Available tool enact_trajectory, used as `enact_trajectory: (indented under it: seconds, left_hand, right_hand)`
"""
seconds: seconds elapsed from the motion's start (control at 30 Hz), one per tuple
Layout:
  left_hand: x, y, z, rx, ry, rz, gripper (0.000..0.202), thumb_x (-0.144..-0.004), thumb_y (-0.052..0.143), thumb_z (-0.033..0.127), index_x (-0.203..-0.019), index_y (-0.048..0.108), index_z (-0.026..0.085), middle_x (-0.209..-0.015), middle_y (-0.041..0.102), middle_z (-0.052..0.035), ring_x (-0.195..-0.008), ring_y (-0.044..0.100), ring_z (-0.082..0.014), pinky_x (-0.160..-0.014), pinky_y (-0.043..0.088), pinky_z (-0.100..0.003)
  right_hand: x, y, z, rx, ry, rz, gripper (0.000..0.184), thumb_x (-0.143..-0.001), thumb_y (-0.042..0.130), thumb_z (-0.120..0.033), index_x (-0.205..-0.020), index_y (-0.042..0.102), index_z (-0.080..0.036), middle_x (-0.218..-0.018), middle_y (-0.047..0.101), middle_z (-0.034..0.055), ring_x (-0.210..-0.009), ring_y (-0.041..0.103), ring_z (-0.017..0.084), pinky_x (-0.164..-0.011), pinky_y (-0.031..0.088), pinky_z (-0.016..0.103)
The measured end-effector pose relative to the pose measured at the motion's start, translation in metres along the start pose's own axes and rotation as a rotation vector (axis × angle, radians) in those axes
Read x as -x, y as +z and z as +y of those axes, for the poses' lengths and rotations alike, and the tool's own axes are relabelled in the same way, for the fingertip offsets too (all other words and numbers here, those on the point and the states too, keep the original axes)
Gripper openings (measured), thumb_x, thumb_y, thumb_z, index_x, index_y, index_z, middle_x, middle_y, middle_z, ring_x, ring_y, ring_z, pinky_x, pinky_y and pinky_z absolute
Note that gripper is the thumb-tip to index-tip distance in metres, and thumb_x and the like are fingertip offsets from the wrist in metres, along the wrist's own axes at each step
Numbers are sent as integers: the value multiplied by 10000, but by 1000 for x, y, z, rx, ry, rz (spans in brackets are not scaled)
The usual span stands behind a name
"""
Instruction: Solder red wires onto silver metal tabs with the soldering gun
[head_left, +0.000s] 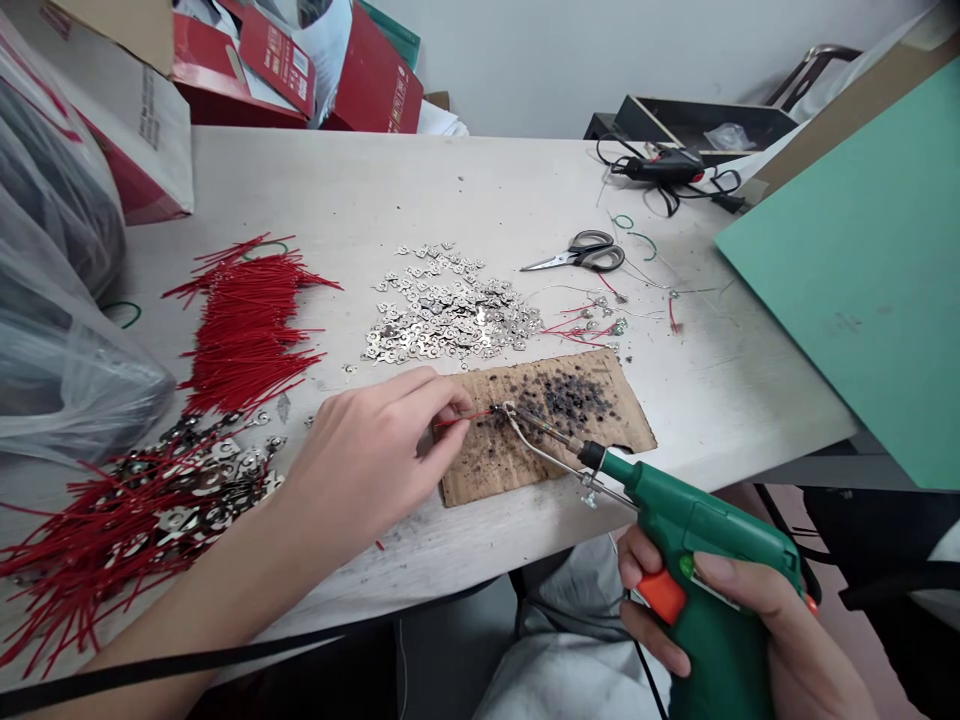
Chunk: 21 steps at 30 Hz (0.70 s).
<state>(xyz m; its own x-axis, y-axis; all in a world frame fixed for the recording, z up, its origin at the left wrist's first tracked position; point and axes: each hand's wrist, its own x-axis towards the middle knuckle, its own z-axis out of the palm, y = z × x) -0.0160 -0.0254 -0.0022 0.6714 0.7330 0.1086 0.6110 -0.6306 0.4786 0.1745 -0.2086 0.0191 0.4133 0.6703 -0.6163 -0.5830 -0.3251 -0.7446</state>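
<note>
Red wire (pixel 461 419) pinched between left hand (pixel 375 465) fingertips, laid on scorched cardboard (pixel 540 430). Green soldering gun (pixel 697 570) gripped by right hand (pixel 757 630), finger on orange trigger, tip touching wire end.

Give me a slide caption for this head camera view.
Left hand pinches a thin red wire on scorched brown cardboard; right hand aims a green soldering gun.

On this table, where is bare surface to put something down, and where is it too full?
Bare table lies behind the metal tabs, up to the red boxes; another patch lies between the cardboard and the green board. The left side is crowded with red wires.
</note>
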Motion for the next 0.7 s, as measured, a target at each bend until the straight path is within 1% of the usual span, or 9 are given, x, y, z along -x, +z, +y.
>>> enact_trajectory:
  seconds: [0.1,0.2,0.33,0.43,0.5,0.57,0.63,0.7]
  left_hand:
    - [0,0,0,8,-21,2,105,-943,594,266,-976,693,254,-946,743,20,-800,684,-177,-723,477,-315]
    - [-1,-1,1,1,-22,10,123,-944,594,307,-988,695,252,-960,740,11,-807,683,-180,-722,469,-315]
    - [-1,-4,2,-19,-26,31,145,-948,571,327,-969,688,244,-957,736,5,-795,677,-182,-720,457,-320]
    - [-2,-5,2,-34,-25,41,147,-942,555,332,-950,672,242,-954,734,7,-782,669,-181,-692,439,-317]
    - [-1,-5,2,-40,-17,39,146,-930,548,331,-934,663,241,-930,730,7,-754,657,-173,-664,421,-309]
    - [0,-5,3,-59,-11,38,137,-907,547,324,-904,651,235,-887,721,5,-715,639,-164,-635,400,-303]
    - [1,-5,4,-99,-5,42,119,-877,552,321,-864,630,231,-841,704,8,-680,619,-159,-612,378,-304]
    - [2,-5,5,-149,-1,35,110,-847,559,331,-822,602,234,-795,681,15,-650,601,-165,-586,349,-310]
  right_hand:
    - [0,-1,-1,-24,-1,6,235,-766,742,-434,-819,700,-209,-779,604,97,-473,469,159,-421,445,305]
    - [1,-3,-1,-19,-3,-1,243,-755,745,-442,-821,699,-213,-779,600,94,-469,464,154,-431,438,303]
    - [0,-7,-2,-32,4,25,233,-744,731,-436,-817,712,-215,-801,608,87,-475,462,145,-456,411,293]
    - [-1,-8,-3,-70,-51,50,168,-750,709,-392,-783,700,-227,-798,616,98,-534,500,191,-454,387,297]
    - [-2,-7,-4,-80,-90,67,132,-752,703,-364,-742,673,-237,-780,613,104,-584,528,232,-444,386,303]
    - [-3,-7,-4,-79,-94,72,135,-749,705,-359,-715,654,-239,-766,612,108,-602,539,251,-443,400,316]
    - [-3,-9,-4,-75,-89,70,151,-737,718,-369,-710,649,-237,-771,620,113,-594,543,252,-441,410,323]
    - [-3,-10,-4,-57,-70,74,166,-718,744,-376,-732,663,-232,-792,631,107,-556,534,228,-450,423,326]
